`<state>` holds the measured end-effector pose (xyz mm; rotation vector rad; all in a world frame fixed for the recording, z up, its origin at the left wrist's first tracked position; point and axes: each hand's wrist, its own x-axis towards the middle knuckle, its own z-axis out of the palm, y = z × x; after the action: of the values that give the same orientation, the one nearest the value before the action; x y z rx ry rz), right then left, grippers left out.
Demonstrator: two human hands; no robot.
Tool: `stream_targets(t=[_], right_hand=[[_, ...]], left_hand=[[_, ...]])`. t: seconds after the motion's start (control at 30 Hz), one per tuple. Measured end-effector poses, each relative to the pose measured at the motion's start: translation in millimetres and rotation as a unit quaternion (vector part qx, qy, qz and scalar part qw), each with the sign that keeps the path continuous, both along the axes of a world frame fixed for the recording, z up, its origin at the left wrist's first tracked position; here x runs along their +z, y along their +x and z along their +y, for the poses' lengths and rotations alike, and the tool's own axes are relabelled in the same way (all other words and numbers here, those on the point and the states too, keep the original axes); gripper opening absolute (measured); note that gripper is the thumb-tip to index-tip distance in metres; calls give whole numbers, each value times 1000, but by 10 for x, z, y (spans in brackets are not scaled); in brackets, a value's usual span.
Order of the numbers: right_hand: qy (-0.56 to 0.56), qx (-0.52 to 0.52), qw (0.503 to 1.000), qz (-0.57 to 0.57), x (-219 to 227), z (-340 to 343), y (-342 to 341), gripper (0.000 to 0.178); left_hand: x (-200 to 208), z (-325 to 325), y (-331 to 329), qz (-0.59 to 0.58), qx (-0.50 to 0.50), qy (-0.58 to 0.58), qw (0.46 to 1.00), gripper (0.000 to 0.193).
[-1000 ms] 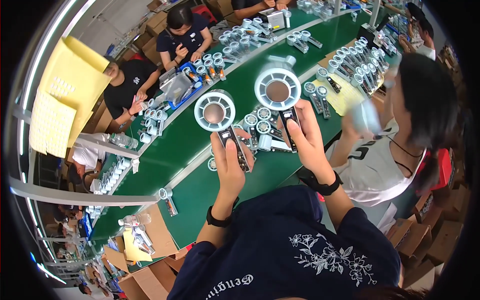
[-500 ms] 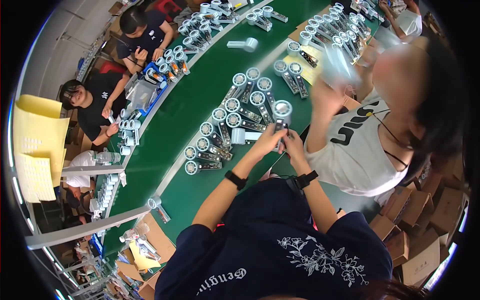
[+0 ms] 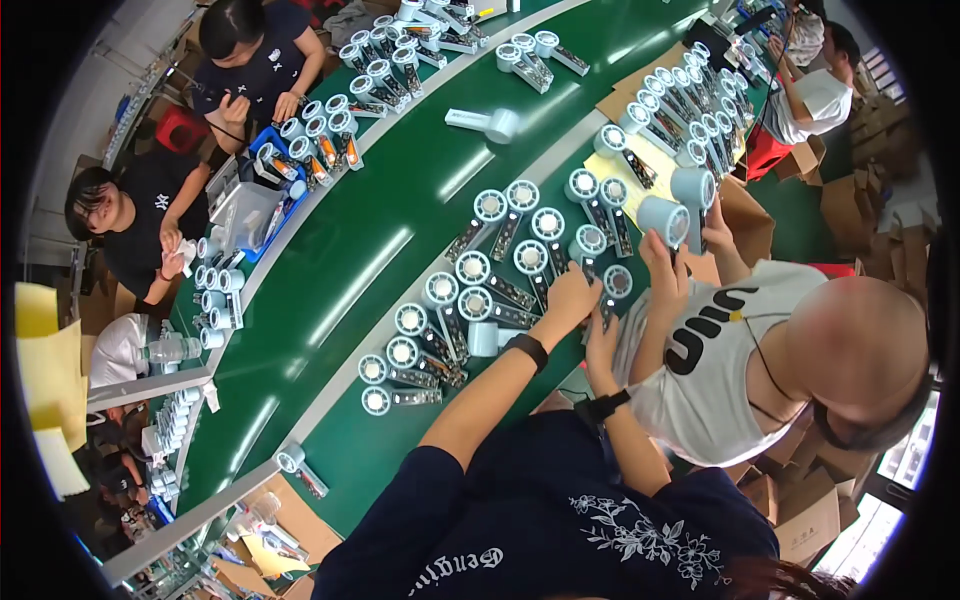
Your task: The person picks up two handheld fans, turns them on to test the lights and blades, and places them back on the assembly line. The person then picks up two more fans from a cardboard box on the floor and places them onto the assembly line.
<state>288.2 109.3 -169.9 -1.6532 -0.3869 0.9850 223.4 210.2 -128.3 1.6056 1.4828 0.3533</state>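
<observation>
Both of my hands are over the near side of the green bench, among pale blue handheld fans with round heads and opened handles showing dark inner parts. My left hand [image 3: 570, 300] reaches forward with its fingers closed on the handle of one fan [image 3: 590, 240]. Beside it, my right hand [image 3: 602, 345] grips the handle of a second fan [image 3: 617, 282], its round head pointing away from me. Several more fans [image 3: 473, 267] lie in loose rows to the left of my hands. One fan [image 3: 487, 338] next to my left wrist lies turned on its side.
At my right a co-worker [image 3: 740, 340] holds two fans [image 3: 664, 220]. Beyond stand packed fans [image 3: 690, 90] on cardboard. A green conveyor belt [image 3: 350, 270] runs past, carrying a lone fan [image 3: 485, 123]. Across it, people sit by a blue tray [image 3: 275, 230]. Cardboard boxes [image 3: 800, 500] are behind right.
My hands, together on one fan before, have parted: the left is at another fan farther forward, the right keeps one. The co-worker's raised hands have come down with two fans. My view has shifted.
</observation>
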Motion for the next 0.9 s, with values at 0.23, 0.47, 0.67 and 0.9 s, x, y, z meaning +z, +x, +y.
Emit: stream_targets(t=[0.23,0.47,0.67,0.9], right_hand=[[-115,231,943,-211,160,39,193,34],[-108,292,892,-327,-133,81,362,33],[-72,263,911,-310,-342,-12,479,38],[-58,248,952,-168,-351,-98,523,43]], left_hand=[[311,247,-395,83,-220,-48,971,50],[759,1710,-1137,68,2,204,976,23],[-311,2850,-1568,249,20,496,832,37],[-538,2959,-2003,270,-98,396,872,41]])
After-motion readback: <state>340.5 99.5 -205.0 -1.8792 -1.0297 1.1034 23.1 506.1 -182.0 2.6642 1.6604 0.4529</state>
